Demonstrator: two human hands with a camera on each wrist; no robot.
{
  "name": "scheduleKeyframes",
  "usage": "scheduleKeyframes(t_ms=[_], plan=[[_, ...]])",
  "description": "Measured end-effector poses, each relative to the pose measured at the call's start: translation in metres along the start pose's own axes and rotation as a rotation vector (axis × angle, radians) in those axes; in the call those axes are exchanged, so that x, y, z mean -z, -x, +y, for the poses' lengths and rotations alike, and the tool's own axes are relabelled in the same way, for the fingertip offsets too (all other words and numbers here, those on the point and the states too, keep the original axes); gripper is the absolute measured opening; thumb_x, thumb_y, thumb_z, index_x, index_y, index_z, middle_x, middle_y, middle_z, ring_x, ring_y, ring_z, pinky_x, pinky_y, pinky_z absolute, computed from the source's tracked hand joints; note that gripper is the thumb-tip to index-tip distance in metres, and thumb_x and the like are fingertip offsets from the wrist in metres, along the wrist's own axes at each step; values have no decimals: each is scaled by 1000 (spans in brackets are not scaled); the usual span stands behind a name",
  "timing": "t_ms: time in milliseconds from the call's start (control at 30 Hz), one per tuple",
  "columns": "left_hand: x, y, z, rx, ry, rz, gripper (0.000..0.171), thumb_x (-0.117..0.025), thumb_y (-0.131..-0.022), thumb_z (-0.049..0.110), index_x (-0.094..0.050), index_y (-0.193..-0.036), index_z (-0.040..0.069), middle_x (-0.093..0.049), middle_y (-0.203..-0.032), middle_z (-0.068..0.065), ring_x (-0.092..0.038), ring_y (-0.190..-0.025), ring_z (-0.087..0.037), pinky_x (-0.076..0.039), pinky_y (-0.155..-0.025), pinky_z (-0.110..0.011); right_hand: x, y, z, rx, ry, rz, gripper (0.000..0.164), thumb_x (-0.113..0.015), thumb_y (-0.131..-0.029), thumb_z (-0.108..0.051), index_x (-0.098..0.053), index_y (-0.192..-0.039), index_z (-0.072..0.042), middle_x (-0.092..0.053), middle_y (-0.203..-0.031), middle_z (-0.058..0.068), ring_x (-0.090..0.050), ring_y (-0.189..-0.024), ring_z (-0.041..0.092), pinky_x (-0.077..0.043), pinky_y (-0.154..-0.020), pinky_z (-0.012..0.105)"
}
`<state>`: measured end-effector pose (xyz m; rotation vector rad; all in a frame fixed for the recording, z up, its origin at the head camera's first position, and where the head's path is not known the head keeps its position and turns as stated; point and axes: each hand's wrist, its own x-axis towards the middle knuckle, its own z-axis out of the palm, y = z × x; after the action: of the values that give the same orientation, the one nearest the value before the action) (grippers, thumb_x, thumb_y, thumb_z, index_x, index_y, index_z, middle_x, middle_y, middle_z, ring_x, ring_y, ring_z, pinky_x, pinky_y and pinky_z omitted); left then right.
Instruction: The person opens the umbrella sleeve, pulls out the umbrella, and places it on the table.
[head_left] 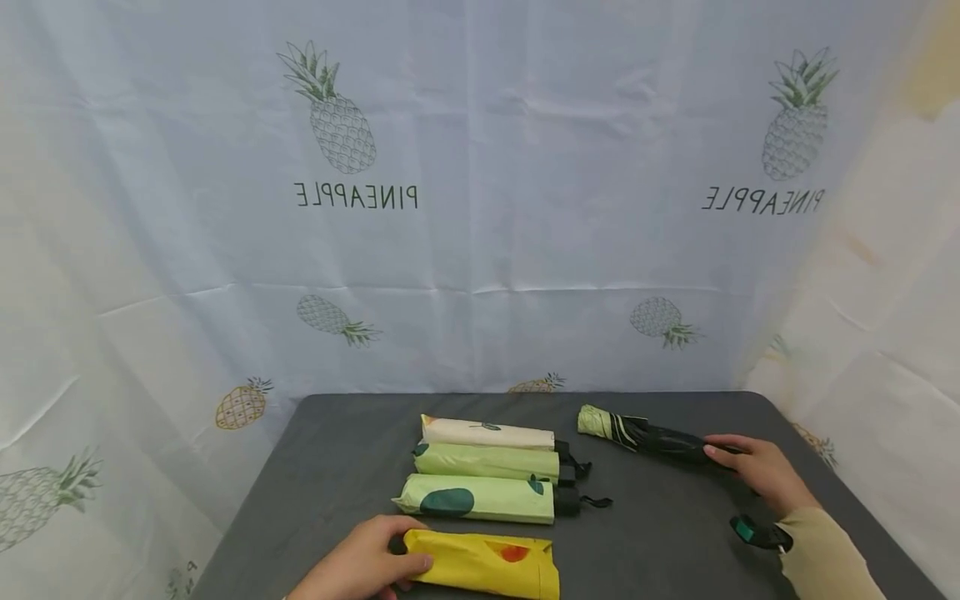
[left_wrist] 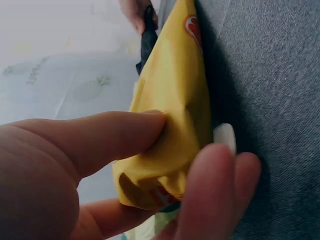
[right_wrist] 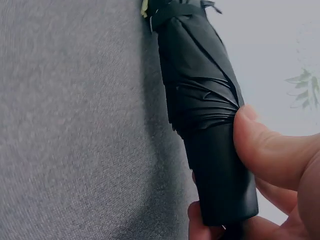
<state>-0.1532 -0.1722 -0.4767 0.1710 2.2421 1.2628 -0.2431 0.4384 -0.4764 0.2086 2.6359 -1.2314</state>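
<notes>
At the near edge, my left hand [head_left: 365,560] pinches the left end of a yellow umbrella sleeve [head_left: 491,567] with an orange-red print. In the left wrist view the thumb presses on the yellow fabric [left_wrist: 172,95], with fingers at its puckered end; whether anything is inside I cannot tell. On the right, my right hand [head_left: 768,471] holds a folded black umbrella [head_left: 667,442] with a pale green tip by its handle. The right wrist view shows thumb and fingers around the black handle [right_wrist: 222,175], and a strap [right_wrist: 177,16] around the folded canopy.
Three umbrellas in sleeves lie stacked side by side mid-table: cream [head_left: 487,433], green [head_left: 487,462] and light green [head_left: 495,500], their black handles pointing right. They rest on a dark grey table [head_left: 645,533]. A pineapple-print curtain [head_left: 480,233] hangs behind and at both sides.
</notes>
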Motion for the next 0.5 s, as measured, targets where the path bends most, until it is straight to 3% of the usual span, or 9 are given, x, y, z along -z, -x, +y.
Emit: scheduleKeyframes(t_ms=[267,400,500], plan=[[-1,6,4,-61,-123,5,24,-82,-97,35,-79,-107,13,-71,-78,-1,-64,-65,-17,-53,-60,-30,-7,-3,-2,19,86,33,66,-64,-110,-45,-55,-154,4,-34,-162,43,-38,-142,67,-53,-103,67],[4,9,5,-28,-149,16,35,-82,-96,43,-80,-113,12,-73,-87,-2,-64,-66,-18,-55,-61,-34,-8,1,-8,12,106,73,69,-62,-110,-47,-53,-155,5,-34,-163,43,-36,-143,68,-49,-106,73],[16,11,9,9,-217,69,54,-83,-93,52,-79,-123,8,-77,-103,-2,-69,-79,-20,-63,-71,-42,-14,7,-19,19,142,181,69,-60,-111,-48,-53,-156,4,-34,-163,43,-35,-143,67,-45,-106,77]])
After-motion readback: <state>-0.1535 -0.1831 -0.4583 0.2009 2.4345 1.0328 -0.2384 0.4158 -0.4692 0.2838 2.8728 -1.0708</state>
